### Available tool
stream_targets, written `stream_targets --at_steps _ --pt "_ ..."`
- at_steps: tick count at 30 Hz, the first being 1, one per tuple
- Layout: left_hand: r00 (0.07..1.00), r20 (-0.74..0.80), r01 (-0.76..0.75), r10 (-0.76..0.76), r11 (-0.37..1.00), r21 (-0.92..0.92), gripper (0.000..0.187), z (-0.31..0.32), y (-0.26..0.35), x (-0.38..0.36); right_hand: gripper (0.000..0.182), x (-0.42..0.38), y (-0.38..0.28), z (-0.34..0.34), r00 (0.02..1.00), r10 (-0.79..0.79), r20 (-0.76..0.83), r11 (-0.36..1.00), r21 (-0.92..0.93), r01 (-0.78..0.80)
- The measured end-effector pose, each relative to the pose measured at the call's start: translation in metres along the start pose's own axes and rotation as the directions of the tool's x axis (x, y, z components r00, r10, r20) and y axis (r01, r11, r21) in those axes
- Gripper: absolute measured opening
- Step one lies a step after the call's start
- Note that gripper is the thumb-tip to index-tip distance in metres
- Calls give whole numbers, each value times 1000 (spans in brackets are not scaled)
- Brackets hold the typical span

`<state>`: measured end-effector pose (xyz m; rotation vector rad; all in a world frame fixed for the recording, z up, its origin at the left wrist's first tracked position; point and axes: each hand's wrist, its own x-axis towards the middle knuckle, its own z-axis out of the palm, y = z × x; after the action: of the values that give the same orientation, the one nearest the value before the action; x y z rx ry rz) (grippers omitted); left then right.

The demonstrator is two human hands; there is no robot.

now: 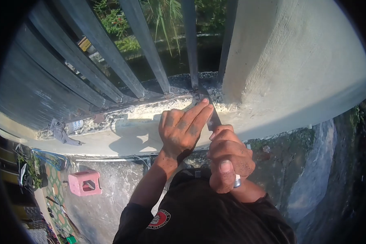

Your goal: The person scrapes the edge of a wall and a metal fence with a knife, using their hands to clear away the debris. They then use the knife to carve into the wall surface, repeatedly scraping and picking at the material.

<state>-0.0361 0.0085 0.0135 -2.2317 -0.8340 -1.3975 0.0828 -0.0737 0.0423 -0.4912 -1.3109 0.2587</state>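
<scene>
My right hand is wrapped around the handle of a knife with a long, flat dark blade. A pale metallic end of the handle shows below my fist. The blade points up and away, its tip at the foot of a metal bar on the ledge. My left hand is smeared with grey dirt. Two of its fingers stretch out along the blade and seem to rest on it, while the others curl beneath, partly hidden. The ledge's paint is flaked and stained near the blade.
Grey fence bars rise from the ledge, with plants behind them. A cream wall stands at the right. On the ledge's left lie a grey rag and a whitish cup-like container. A pink stool stands below.
</scene>
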Motion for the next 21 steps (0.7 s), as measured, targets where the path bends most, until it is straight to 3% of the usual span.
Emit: stream_targets --at_steps 4,6,8,12,14,17,21 --pt "997 59 45 -42 998 -42 34 7 -9 11 36 13 16 9 999 5 -41 992 -128 -10" --pt "999 23 -30 31 999 -22 32 2 -7 13 37 20 -1 3 997 70 -33 994 -84 -73" --pt "999 -10 -34 34 999 12 25 -2 6 8 39 16 -1 -6 999 29 26 1000 8 -29" --pt "995 90 52 -47 997 -58 34 10 -8 14 37 11 18 1 996 80 -49 992 -98 -84" --pt "1000 28 16 -14 998 -53 32 10 -9 15 24 20 14 -2 999 37 -33 998 -50 -39" --pt "1000 -12 2 -1 1000 19 27 -1 8 8 26 14 -6 -11 998 53 -35 994 98 -49" --pt "1000 -24 -6 6 1000 -12 27 11 -3 13 28 15 13 -7 991 53 -121 994 100 -41"
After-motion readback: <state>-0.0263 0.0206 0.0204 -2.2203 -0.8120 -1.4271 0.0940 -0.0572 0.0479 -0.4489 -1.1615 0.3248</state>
